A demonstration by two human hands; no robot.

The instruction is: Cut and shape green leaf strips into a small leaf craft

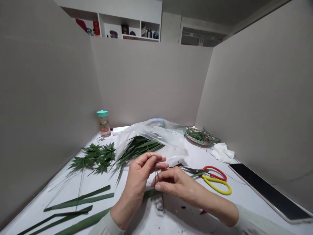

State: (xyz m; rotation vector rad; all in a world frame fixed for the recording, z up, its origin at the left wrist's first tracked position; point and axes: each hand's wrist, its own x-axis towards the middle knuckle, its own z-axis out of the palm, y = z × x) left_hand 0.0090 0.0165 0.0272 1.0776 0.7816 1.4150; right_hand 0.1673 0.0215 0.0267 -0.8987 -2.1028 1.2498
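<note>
Holding a thin dark stem [156, 173] between two bare hands above a white tabletop [195, 160], viewed from the head-worn camera and read from left to right. At far left, long flat green leaf strips [79, 201] lie side by side, with leafy green sprigs [95, 158] on slender stalks just beyond them and a glass jar with a teal lid [103, 125] near the back wall. The left hand [138, 182] is raised, its fingers [156, 159] closed in a tight pinch on the stem's upper end. Behind it, a clear plastic bag [151, 135] lies over a bundle of long narrow leaves [138, 148]. The right hand [179, 184] sits just beside the left, its fingers [162, 173] curled narrowly at the stem's lower length; whether they grip it cannot be told. A green strip [149, 194] passes beneath both hands. Further right lie a plate of leaves [199, 136], scissors with red and yellow loop handles [210, 178], a crumpled white tissue [222, 152] and a dark tablet [269, 192]. A close pinch, with the hands near each other, suits so thin a stem and steadies it against bending.
</note>
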